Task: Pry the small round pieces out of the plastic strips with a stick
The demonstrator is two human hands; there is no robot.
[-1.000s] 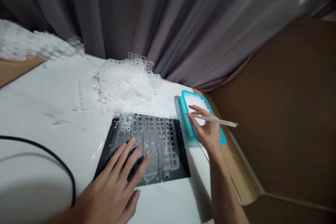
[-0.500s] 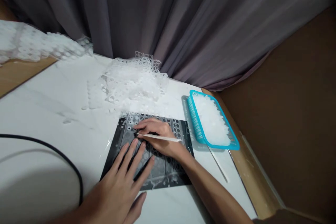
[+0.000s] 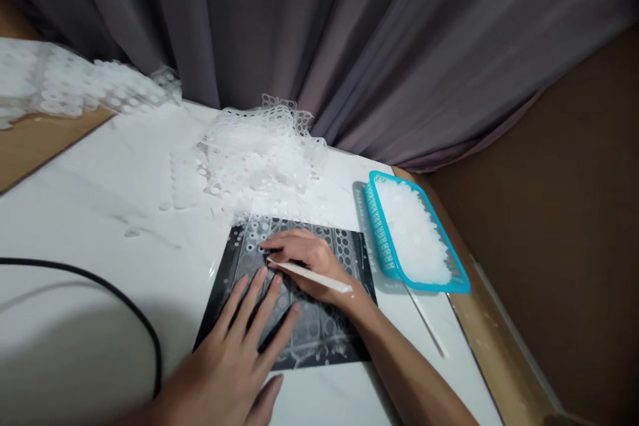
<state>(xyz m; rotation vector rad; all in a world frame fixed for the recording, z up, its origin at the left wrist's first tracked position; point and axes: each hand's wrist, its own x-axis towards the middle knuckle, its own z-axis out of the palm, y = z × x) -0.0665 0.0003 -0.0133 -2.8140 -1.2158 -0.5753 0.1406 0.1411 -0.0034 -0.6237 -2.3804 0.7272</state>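
On the white table lies a black mat (image 3: 344, 349) under a clear plastic sheet (image 3: 304, 329) patterned with round cut-outs. My left hand (image 3: 244, 346) rests flat on the sheet's near left part, fingers spread. Just beyond its fingertips, my right hand (image 3: 309, 263) is closed around a thin white stick (image 3: 319, 277). The stick slants back over the right wrist, and its working tip is hidden at the fingers. Small white-edged rings show on the sheet near the right fingertips.
A heap of perforated clear plastic scraps (image 3: 264, 153) lies beyond the mat. To the right stands a blue basket (image 3: 384, 239) full of small white pieces (image 3: 414, 233), with another white stick (image 3: 429, 326) beside it. A black cable (image 3: 114, 296) curves at left. Behind hangs a grey curtain (image 3: 259, 26).
The white stick's rear end has swung lower, toward the right wrist. The left hand stays flat on the sheet. The whole view has shifted slightly.
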